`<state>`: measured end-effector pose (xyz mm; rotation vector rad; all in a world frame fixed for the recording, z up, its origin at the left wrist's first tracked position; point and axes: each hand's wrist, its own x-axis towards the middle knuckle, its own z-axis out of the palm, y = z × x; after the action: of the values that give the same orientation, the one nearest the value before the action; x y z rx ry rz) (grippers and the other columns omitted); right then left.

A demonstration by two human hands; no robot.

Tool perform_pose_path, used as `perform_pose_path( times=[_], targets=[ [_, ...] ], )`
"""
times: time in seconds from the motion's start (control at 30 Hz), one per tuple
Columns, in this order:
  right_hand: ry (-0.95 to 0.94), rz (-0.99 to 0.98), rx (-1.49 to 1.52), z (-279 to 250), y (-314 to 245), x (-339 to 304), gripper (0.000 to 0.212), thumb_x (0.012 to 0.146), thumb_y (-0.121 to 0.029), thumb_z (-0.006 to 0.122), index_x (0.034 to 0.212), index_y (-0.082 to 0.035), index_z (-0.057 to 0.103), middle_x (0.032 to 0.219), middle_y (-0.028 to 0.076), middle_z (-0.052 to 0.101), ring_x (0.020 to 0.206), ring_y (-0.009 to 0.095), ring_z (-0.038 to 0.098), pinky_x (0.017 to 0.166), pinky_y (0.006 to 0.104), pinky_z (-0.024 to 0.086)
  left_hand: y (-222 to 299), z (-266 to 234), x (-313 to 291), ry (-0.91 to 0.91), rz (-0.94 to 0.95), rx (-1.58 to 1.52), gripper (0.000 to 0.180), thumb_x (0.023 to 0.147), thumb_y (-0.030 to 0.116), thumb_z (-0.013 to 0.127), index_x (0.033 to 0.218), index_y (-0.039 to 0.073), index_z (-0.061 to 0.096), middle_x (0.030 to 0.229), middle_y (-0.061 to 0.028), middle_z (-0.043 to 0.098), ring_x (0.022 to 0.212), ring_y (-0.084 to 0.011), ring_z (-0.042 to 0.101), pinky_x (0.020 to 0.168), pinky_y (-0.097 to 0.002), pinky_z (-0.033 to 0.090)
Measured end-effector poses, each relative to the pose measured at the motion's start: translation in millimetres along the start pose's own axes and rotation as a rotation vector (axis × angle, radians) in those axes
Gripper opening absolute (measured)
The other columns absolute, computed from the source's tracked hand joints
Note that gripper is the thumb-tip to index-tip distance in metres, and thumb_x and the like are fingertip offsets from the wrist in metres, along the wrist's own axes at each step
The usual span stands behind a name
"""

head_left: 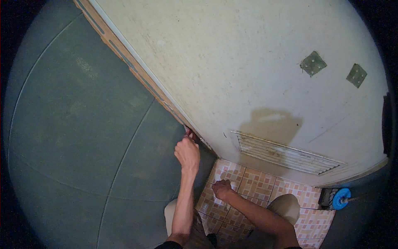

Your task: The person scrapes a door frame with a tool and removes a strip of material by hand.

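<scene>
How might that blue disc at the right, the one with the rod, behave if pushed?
The blue disc would probably roll, given its round outline. The rod extending from its centre may resist tipping that way. It could drag the dark block beside it, though any join is unclear.

L hand (188, 154) grips 1 reddish tool (188, 132) at door edge (150, 84).

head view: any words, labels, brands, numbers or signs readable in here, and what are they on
No readable text anywhere.
White panel and its vent: marks and stains, no lettering to be made out.
Blue disc: too small and blurred to tell if anything is printed.
Reddish tool in the left hand: too small to tell.
</scene>
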<state>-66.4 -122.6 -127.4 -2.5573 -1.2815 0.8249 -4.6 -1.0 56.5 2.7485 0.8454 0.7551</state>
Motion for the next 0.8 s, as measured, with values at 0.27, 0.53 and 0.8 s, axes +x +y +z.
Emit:
perform_pose_path(
  times=[0.27, 0.53, 0.8],
  targets=[
    [-0.062, -0.015, -0.043, -13.2, -7.0, -3.6, 0.019, 0.078, -0.01, 0.058, 0.094, -0.009, 0.069, 0.101, 0.011, 0.066, 0.098, 0.029, 0.062, 0.079, 0.0448, 0.046, -16.5, 30.7, -12.2, -0.04, 0.06, 0.059, 0.02, 0.085, 0.015, 0.056, 0.083, -0.001, 0.068, 0.075, -0.0266, 0.064, 0.07, -0.0437, 0.064, 0.065, -0.0543, 0.05],
    [-0.074, 0.004, -0.043, -19.4, -5.8, -9.9, 0.018, 0.077, -0.01, 0.061, 0.093, -0.007, 0.07, 0.097, 0.012, 0.067, 0.096, 0.03, 0.063, 0.077, 0.0451, 0.047, 3.9, -10.3, 5.6, 0.077, -0.01, -0.059, 0.016, 0.082, 0.008, 0.056, 0.085, -0.005, 0.065, 0.073, -0.0286, 0.063, 0.071, -0.0446, 0.064, 0.066, -0.0535, 0.05],
    [-0.044, -0.03, -0.023, -17.8, -9.2, -5.6, 0.017, 0.075, -0.01, 0.062, 0.09, -0.007, 0.07, 0.093, 0.012, 0.068, 0.092, 0.031, 0.064, 0.074, 0.0453, 0.048, -8.5, 19.6, -8.8, -0.097, -0.014, 0.019, 0.017, 0.081, 0.012, 0.06, 0.082, -0.005, 0.065, 0.075, -0.0287, 0.064, 0.074, -0.0446, 0.064, 0.066, -0.0531, 0.05]
  ],
)
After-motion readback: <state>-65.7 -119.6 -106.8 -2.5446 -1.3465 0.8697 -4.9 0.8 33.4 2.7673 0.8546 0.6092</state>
